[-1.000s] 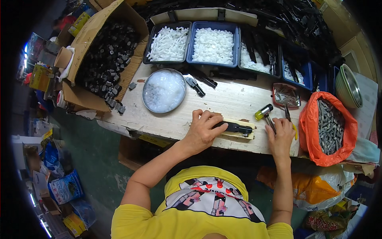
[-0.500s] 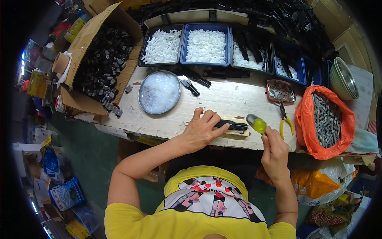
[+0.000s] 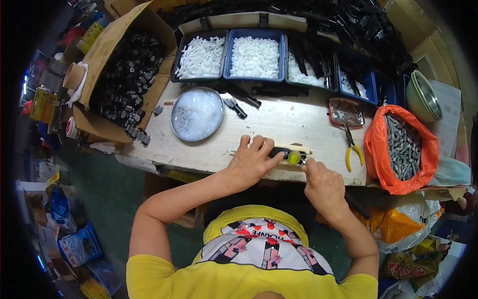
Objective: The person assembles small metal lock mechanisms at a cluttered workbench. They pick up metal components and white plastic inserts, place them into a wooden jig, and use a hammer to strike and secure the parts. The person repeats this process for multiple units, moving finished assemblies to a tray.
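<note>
My left hand [image 3: 250, 163] presses a dark, narrow plastic part [image 3: 280, 150] against a pale strip-like block [image 3: 299, 148] near the table's front edge. Its thumb lies along the part and the fingers curl over the far side. In my right hand [image 3: 324, 187] is a mallet [image 3: 294, 158] with a translucent yellow-green face, its dark handle sticking out behind the wrist. The mallet's head is over the right end of the dark part, just beside my left thumb; whether it touches is unclear. My left palm covers the part's other end.
A round tray [image 3: 197, 114] of translucent whitish material stands left, by a carton [image 3: 112, 30] of black pieces. Bins [image 3: 227, 55] with white plastic parts line the back. Yellow-handled pliers [image 3: 354, 154] lie right, beside a red bag [image 3: 373, 149] of grey screw-like pieces.
My right hand has swung the mallet left and downward, bringing its head from right of the dark part to over its end. My left hand stays nearly in place.
</note>
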Available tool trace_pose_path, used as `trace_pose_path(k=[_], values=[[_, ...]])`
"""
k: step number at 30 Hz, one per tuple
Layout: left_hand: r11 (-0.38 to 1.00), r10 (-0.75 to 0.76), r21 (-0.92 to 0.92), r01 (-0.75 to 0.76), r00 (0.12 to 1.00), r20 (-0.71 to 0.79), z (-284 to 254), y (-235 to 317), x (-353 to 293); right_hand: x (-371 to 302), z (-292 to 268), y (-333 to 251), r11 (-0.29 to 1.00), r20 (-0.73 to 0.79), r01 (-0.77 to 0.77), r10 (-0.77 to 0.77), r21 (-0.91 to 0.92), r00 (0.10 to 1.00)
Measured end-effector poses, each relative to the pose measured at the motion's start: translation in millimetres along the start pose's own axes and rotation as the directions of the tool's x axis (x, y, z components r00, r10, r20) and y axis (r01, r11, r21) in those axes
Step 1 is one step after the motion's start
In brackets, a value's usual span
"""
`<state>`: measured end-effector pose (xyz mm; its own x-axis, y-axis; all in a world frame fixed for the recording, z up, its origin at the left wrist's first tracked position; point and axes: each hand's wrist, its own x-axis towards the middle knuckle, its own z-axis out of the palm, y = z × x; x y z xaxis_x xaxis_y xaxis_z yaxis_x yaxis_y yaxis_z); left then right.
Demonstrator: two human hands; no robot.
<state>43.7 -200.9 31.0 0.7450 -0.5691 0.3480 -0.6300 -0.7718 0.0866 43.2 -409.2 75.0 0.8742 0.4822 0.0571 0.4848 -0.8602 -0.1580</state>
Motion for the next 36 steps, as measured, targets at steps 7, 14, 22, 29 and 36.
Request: trace_pose_path(k=[7,14,22,29,36], values=[[0.937,0.005,-0.349,0.023,0.997,0.079,-4.6,-26.0,5.2,-2.7,3.5,8.1,0.999,0.039,-0.002,0.0,0.039,0.999],[0.835,-0.271,-0.488,0.254,0.962,0.036,-1.4,-18.8,5.7,15.1,-2.4,-11.2,0.92,-0.339,0.149,-0.019,0.361,0.941],[0.8,-0.45,-0.491,0.344,0.886,-0.113,6.7,0.2,-10.1,47.2,-1.3,-15.6,0.949,-0.089,0.083,-0.058,0.304,0.994],[0.778,-0.573,-0.45,0.438,0.789,-0.223,5.8,11.5,-29.8,56.3,-4.5,-26.9,0.933,-0.113,0.148,-0.116,0.328,0.987],[0.707,-0.623,-0.549,0.445,0.759,-0.188,-1.3,9.4,-43.7,57.8,4.5,-34.3,0.945,-0.071,0.166,-0.152,0.282,0.986]])
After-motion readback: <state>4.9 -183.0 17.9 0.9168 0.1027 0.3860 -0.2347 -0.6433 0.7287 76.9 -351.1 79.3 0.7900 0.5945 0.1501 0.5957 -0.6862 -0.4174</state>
